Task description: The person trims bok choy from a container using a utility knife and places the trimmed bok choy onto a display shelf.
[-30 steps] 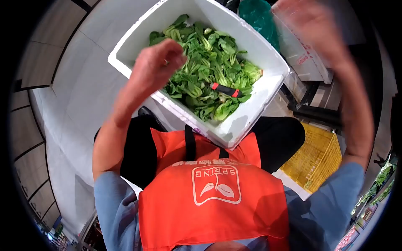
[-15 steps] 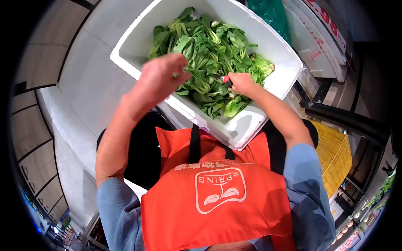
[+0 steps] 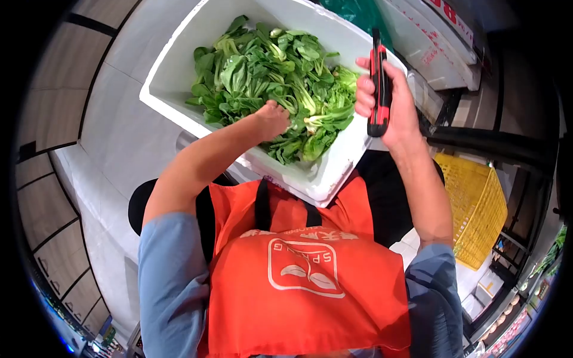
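A white foam box (image 3: 170, 74) in front of me holds a pile of bok choy (image 3: 239, 74), with paler, trimmed-looking heads toward its right side. My left hand (image 3: 273, 121) is down among the leaves at the near side of the pile, its fingers bent around some greens and their tips partly hidden. Raised over the box's right rim, my right hand (image 3: 399, 113) grips a red and black utility knife (image 3: 378, 89), which points up and away from me. Whether its blade is out I cannot tell.
A yellow plastic basket (image 3: 474, 209) stands at my right. Beyond the box are a green plastic bag (image 3: 358, 18) and white boxes (image 3: 427, 45) with red print. A dark metal rack (image 3: 495, 152) runs along the right. Grey floor tiles (image 3: 122, 119) lie to the left.
My left hand has gone from raised above the near left rim down into the bok choy. My right hand has lifted the utility knife out of the pile, up and to the right.
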Demonstrator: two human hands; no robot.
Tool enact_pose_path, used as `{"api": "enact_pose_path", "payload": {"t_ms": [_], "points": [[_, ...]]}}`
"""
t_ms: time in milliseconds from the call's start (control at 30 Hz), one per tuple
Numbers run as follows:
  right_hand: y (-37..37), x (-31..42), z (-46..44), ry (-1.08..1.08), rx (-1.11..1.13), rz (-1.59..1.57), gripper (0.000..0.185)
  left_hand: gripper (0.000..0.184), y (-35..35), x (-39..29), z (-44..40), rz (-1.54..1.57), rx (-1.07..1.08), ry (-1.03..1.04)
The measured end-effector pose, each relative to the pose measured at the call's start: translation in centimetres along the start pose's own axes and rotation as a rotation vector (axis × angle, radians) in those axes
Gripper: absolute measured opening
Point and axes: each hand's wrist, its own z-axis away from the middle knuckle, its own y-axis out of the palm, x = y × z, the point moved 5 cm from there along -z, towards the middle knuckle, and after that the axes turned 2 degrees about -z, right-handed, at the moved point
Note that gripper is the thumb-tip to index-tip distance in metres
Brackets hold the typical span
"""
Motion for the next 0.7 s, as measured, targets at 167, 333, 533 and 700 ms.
{"api": "enact_pose_path", "payload": {"t_ms": [167,333,533,700], "points": [[-1.0,1.7,1.3,-0.024,0.003,0.031,0.043,0.047,5.8,0.0,-3.2,-0.031,0.141,-0.133],[-1.8,1.9,1.5,-0.02,0.008,0.102,0.039,0.047,3.8,3.0,-0.7,0.218,0.152,-0.189],[-0.2,1.6,1.8,-0.121,-0.012,0.391,0.04,0.054,-8.6,6.2,7.7,1.183,-0.203,-0.385],[2.2,0.0,2.0,-0.397,0.166,0.996,0.054,0.06,-14.6,4.9,12.5,1.813,-0.659,-0.33]]}}
